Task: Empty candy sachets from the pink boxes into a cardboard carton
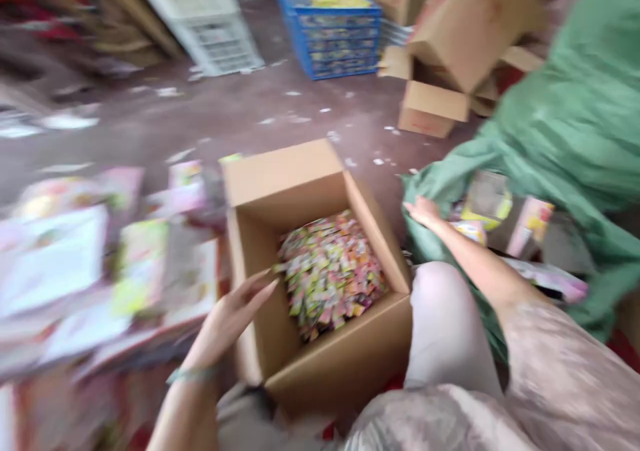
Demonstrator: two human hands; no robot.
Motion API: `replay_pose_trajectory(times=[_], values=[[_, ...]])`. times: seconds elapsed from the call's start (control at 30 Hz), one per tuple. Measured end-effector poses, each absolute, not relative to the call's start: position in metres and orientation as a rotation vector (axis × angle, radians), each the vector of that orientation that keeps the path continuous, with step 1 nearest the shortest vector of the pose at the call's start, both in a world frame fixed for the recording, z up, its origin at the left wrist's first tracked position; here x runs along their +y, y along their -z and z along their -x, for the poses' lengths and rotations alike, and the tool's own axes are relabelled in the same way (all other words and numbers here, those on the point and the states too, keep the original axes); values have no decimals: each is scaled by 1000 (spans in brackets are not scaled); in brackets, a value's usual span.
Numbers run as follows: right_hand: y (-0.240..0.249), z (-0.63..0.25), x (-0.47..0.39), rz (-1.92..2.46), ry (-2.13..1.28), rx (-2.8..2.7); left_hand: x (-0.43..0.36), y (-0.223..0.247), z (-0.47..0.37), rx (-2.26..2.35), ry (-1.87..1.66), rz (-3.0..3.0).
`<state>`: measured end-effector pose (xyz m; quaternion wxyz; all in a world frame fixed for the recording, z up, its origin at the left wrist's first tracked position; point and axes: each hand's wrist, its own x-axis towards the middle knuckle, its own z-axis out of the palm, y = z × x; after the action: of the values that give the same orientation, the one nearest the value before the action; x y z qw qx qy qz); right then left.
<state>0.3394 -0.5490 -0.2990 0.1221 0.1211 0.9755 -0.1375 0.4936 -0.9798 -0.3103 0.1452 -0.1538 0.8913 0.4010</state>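
Note:
An open cardboard box (340, 344) stands in front of me, partly filled with a pile of small colourful wrapped packets (330, 268). My left hand (235, 314) is over the box's left rim, thumb and fingers stretched out and slightly apart near the pile; motion blurs it. With my right hand (424, 212) I grip the edge of a large green sack (525, 131) to the right of the box. Inside the sack's mouth lie several printed cartons, among them a pink one (527, 228).
Blurred printed packages (140, 264) cover the area at left. Behind stand a white crate (215, 38), a blue crate (345, 44) with yellow things in it, and opened cardboard boxes (470, 31). Paper scraps litter the floor (300, 118). My knee (445, 318) is right of the box.

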Motion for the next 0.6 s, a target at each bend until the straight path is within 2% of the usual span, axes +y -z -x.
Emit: replay_pose_trajectory(times=[0.13, 0.27, 0.37, 0.43, 0.5, 0.53, 0.6], values=[[299, -352, -578, 223, 384, 3074, -995, 299, -518, 2690, -1328, 570], [350, -376, -595, 1159, 430, 3075, -1001, 296, -529, 2770, -1470, 811], [388, -387, -589, 1404, 473, 2986, -1013, 289, -551, 2818, -1567, 1016], [402, -381, -582, 1397, 549, 2947, -1036, 280, -577, 2909, -1325, 1344], [406, -370, -578, 1253, 626, 2980, -1072, 274, -609, 2896, -856, 1753], [406, -366, -578, 1150, 661, 3000, -1092, 272, -625, 2833, -648, 1908], [405, -363, -582, 963, 730, 2989, -1131, 274, -654, 2623, -477, 1990]])
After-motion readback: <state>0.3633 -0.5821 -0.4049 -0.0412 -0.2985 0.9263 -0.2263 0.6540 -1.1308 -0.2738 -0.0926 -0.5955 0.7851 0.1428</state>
